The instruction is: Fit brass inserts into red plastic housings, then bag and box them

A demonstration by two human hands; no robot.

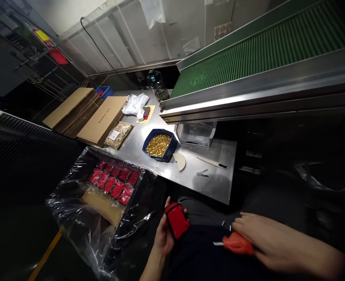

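My left hand (pixel 164 236) is wrapped around a red, black-edged block-like piece (pixel 176 220) and holds it up over my lap. Its exact kind cannot be made out. To the right, my right hand (pixel 254 230) is closed on an orange-handled tool (pixel 237 243), whose short, pale, blade-like tip points left toward the red piece. A gap separates the tip from that piece. Two tiny pale bits show just above the tool. Left of my left hand, a crate (pixel 144 187) lined with clear plastic holds several similar red pieces (pixel 116 189) in rows beside brown cardboard (pixel 105 205).
On the metal table (pixel 190 187) stand a blue bin (pixel 169 150) of small gold parts, a bag of similar parts (pixel 119 134), cardboard stacks (pixel 102 119), a white-handled cutter (pixel 210 161) and nail clippers (pixel 202 173). A green conveyor (pixel 233 62) slopes above the right side.
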